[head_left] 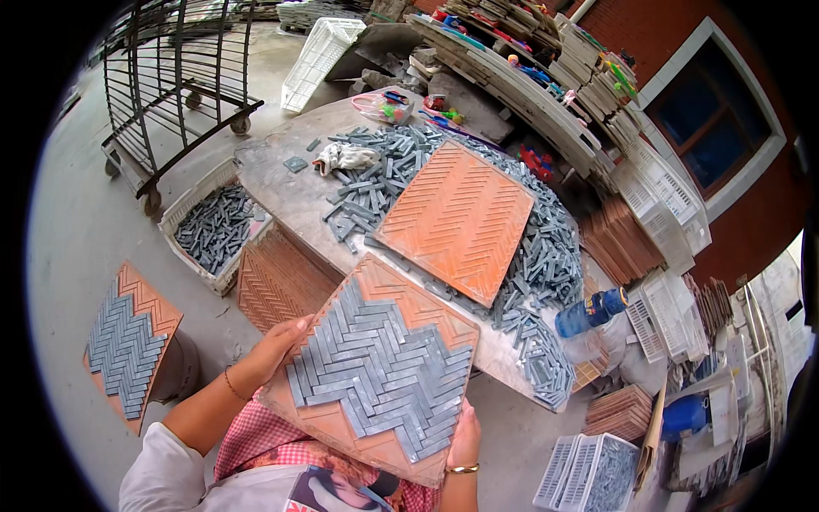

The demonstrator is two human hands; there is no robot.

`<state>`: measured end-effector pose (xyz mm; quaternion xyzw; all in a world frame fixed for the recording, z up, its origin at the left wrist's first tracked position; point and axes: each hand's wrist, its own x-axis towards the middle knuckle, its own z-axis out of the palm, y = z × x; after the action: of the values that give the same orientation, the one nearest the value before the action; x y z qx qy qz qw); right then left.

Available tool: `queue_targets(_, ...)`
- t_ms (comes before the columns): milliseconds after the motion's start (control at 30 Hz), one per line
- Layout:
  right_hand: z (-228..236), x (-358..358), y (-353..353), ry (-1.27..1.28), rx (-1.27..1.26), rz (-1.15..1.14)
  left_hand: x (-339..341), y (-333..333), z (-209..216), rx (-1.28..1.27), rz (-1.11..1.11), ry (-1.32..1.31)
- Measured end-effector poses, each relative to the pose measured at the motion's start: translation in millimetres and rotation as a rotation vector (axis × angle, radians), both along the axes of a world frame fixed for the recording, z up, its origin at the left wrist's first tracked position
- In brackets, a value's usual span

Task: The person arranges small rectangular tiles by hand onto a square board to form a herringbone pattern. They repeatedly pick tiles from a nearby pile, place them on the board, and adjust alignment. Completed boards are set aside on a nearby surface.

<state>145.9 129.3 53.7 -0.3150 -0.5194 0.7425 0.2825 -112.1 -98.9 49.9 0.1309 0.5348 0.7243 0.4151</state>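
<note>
Both my hands hold an orange grooved mould tray [375,277] tilted in front of my body. Grey stone strips [384,367] lie in it in a herringbone pattern, with bare orange along two opposite ends. My left hand [280,343] grips its left edge, thumb on the rim. On the lower right edge, my right hand [463,439] is closed round the side, its fingers partly hidden beneath. Just beyond, a second orange mould tray [461,218] with bare grooves rests on the table amid a heap of loose grey strips [388,175].
A filled herringbone tray [128,346] sits on a bucket at left. Beside the table [281,162] stand a crate of strips [213,226] and stacked orange trays [286,277]. A blue bottle [589,313] is at the table's right edge; a wheeled metal rack [179,94] stands far left.
</note>
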Motion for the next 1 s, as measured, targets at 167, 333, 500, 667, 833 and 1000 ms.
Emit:
queue_targets(167,25,9,6,-0.061,0.183,0.061,9,-3,38,-0.111,0.043,-0.016)
queue_targets(333,34,5,13,-0.183,0.2,0.047,17,-15,68,-0.14,0.015,-0.007)
queue_targets(500,36,5,-3,-0.121,0.215,0.054,19,-14,60,0.028,0.039,-0.005)
queue_targets(667,0,8,2,-0.045,0.452,-0.042,20,-15,20,0.078,-0.002,0.131)
queue_targets(833,-28,19,-8,-0.074,0.513,-0.159,24,-20,-10,0.057,0.022,0.184)
queue_targets(1000,-27,9,-9,-0.058,0.497,-0.204,18,-8,-11,0.172,0.042,0.213)
